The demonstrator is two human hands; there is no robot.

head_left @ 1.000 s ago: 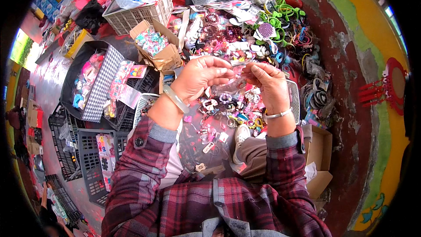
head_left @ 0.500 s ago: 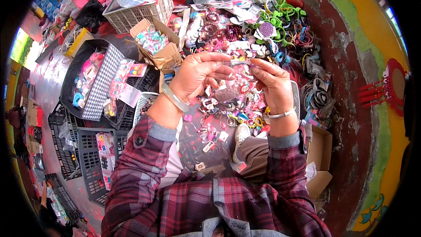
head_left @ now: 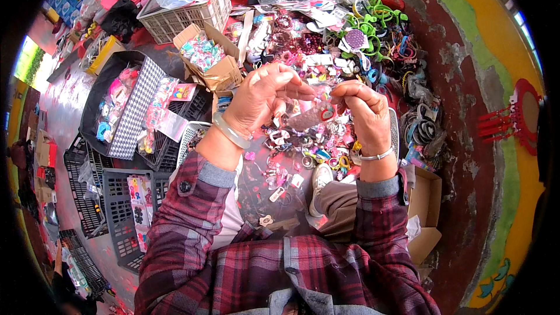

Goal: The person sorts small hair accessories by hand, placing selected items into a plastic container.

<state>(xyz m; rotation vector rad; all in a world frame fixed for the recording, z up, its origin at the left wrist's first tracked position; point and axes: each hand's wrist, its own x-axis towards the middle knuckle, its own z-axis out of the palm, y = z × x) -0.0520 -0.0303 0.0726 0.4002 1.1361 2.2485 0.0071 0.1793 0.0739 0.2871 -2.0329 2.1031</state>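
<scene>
Now one clear bag (head_left: 308,118) hangs between the right hand (head_left: 367,115), pinched onto its edge, and the left hand (head_left: 259,98), grip unclear; one accessory heap (head_left: 335,69) covers grey flooring (head_left: 256,182) beside one painted wall (head_left: 458,122).

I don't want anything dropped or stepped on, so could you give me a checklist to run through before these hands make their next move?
1. Right hand has a pinch on the clear plastic bag: ok, thumb and fingers close at its edge.
2. Left hand has a firm grip too: cannot tell, its fingers hide the contact.
3. Bag's mouth open: cannot tell, it is too blurred.
4. Hands apart: ok, a gap shows between them.
5. Floor around the white shoe free of loose pieces: not ok, small accessories lie close by.
6. Packet-filled cardboard box open at the top: ok.
</scene>
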